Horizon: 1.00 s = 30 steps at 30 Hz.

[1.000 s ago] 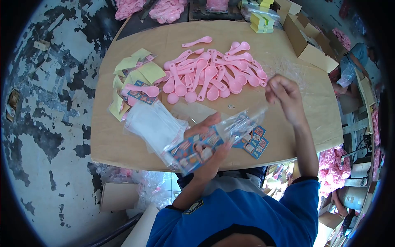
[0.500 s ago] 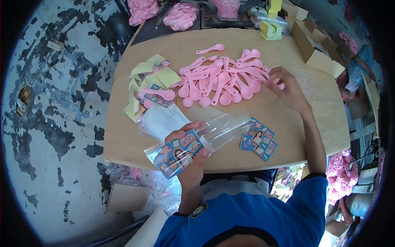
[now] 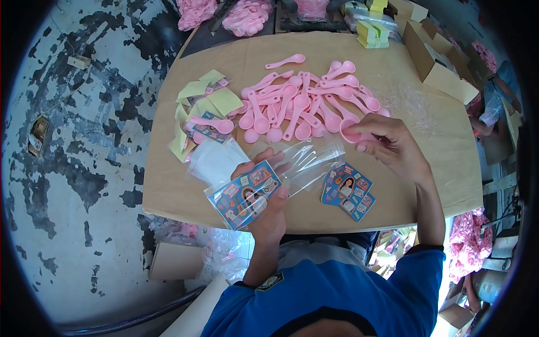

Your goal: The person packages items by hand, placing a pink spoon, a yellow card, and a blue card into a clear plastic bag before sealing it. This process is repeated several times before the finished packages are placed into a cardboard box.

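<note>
My left hand (image 3: 268,209) is closed on a clear plastic bag (image 3: 314,164) with a blue printed card (image 3: 242,194) inside; the bag's empty end points right. My right hand (image 3: 393,145) pinches a pink spoon (image 3: 351,135) at the lower right edge of a heap of pink spoons (image 3: 300,101). Two or more blue cards (image 3: 349,190) lie overlapping between my hands. Left of the heap are packets with yellow paper (image 3: 222,103), with a single spoon (image 3: 216,124) on top. White plastic bags (image 3: 218,162) lie beside my left hand.
The brown-covered table (image 3: 174,196) has an open cardboard box (image 3: 443,70) at its back right. Yellow bundles (image 3: 373,35) stand at the back edge. Pink bags (image 3: 246,17) lie beyond it. At far right part of another person (image 3: 505,84) shows.
My right hand has moved left and down from the heap's right edge and now holds a pink spoon. My left hand has shifted slightly, still holding the bag and card.
</note>
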Each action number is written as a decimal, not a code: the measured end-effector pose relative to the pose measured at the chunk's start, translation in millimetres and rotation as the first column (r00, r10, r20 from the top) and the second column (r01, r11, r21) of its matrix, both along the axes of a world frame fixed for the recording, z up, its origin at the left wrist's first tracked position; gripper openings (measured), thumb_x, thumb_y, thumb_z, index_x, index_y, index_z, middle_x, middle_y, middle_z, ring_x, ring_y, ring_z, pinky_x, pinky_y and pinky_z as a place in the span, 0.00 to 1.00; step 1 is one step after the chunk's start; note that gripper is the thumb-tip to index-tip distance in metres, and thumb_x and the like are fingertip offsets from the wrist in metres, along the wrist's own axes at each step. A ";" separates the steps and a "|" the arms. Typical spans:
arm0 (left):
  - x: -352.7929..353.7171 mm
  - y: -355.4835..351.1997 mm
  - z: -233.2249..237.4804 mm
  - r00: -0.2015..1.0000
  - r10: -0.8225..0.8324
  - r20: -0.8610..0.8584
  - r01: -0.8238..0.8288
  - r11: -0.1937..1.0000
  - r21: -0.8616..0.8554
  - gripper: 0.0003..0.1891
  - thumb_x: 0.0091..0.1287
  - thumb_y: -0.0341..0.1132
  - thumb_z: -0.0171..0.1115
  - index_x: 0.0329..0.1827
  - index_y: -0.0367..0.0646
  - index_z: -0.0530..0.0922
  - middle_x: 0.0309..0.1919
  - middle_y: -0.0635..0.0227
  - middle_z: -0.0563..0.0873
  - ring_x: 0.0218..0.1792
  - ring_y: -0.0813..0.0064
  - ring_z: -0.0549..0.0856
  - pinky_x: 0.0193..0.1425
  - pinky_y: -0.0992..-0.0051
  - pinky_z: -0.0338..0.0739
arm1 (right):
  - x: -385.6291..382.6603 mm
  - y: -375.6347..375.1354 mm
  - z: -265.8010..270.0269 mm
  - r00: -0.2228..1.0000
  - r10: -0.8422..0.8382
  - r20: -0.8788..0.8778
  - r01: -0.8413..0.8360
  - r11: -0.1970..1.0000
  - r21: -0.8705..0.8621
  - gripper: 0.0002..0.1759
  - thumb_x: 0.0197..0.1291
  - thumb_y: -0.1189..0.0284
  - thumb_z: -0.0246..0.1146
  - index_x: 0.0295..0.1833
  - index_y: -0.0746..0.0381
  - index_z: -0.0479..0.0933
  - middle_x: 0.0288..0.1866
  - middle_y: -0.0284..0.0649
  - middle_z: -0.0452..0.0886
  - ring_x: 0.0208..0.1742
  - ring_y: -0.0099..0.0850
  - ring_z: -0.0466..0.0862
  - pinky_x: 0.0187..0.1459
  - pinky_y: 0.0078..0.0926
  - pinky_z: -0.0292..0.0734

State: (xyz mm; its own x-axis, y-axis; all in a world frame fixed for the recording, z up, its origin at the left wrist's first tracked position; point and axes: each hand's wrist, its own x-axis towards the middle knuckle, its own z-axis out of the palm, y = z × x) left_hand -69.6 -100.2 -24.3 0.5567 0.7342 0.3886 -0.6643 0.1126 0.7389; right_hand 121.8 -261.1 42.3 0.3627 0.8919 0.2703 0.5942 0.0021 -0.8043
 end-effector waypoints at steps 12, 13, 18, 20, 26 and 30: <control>22.1 -15.1 -3.7 0.995 -0.100 -0.011 0.098 0.989 -0.114 0.36 0.57 0.26 0.71 0.68 0.46 0.62 0.65 0.50 0.71 0.66 0.57 0.73 0.70 0.57 0.68 | -7.6 -9.0 -0.2 0.967 0.058 -0.249 -0.031 0.993 0.110 0.16 0.60 0.79 0.66 0.52 0.65 0.71 0.42 0.40 0.83 0.46 0.26 0.84 0.48 0.24 0.78; 23.8 -17.2 -6.3 0.994 -0.108 -0.015 0.106 0.988 -0.115 0.36 0.57 0.27 0.71 0.68 0.45 0.62 0.65 0.50 0.71 0.66 0.58 0.72 0.70 0.57 0.67 | -8.3 -8.9 0.9 0.967 0.103 -0.232 -0.078 0.990 0.115 0.17 0.60 0.78 0.67 0.53 0.65 0.71 0.42 0.40 0.83 0.46 0.26 0.84 0.48 0.23 0.77; 33.2 -40.4 -10.1 0.943 -0.332 -0.035 0.297 0.882 -0.366 0.42 0.58 0.31 0.73 0.72 0.42 0.56 0.65 0.51 0.71 0.67 0.59 0.71 0.72 0.59 0.65 | -24.7 -1.1 -3.9 0.975 0.122 -0.187 -0.099 0.987 0.125 0.11 0.58 0.75 0.68 0.46 0.66 0.77 0.39 0.39 0.84 0.39 0.26 0.85 0.39 0.21 0.78; 33.4 -40.9 -13.5 0.914 -0.405 0.006 0.375 0.839 -0.394 0.46 0.58 0.33 0.74 0.75 0.42 0.53 0.66 0.52 0.69 0.69 0.59 0.69 0.74 0.60 0.61 | -17.2 -15.9 9.9 0.990 0.000 -0.143 0.022 0.988 0.155 0.07 0.57 0.78 0.67 0.41 0.66 0.78 0.36 0.38 0.84 0.35 0.26 0.85 0.36 0.21 0.78; 37.4 -21.7 -14.8 0.973 -0.191 -0.133 0.185 0.981 -0.051 0.49 0.56 0.37 0.73 0.77 0.39 0.50 0.71 0.54 0.63 0.75 0.60 0.58 0.77 0.59 0.51 | 1.0 -51.9 28.5 0.944 -0.261 0.201 0.247 0.964 0.095 0.03 0.53 0.81 0.66 0.33 0.67 0.78 0.31 0.37 0.83 0.23 0.23 0.82 0.26 0.20 0.74; 41.6 -18.8 -6.7 0.961 0.040 -0.272 0.098 0.875 0.474 0.46 0.56 0.39 0.73 0.75 0.38 0.55 0.71 0.51 0.62 0.74 0.58 0.61 0.76 0.56 0.51 | -10.2 -37.7 30.1 0.921 -0.216 0.323 0.226 0.974 0.008 0.03 0.53 0.81 0.66 0.33 0.66 0.78 0.29 0.38 0.83 0.17 0.20 0.77 0.19 0.19 0.68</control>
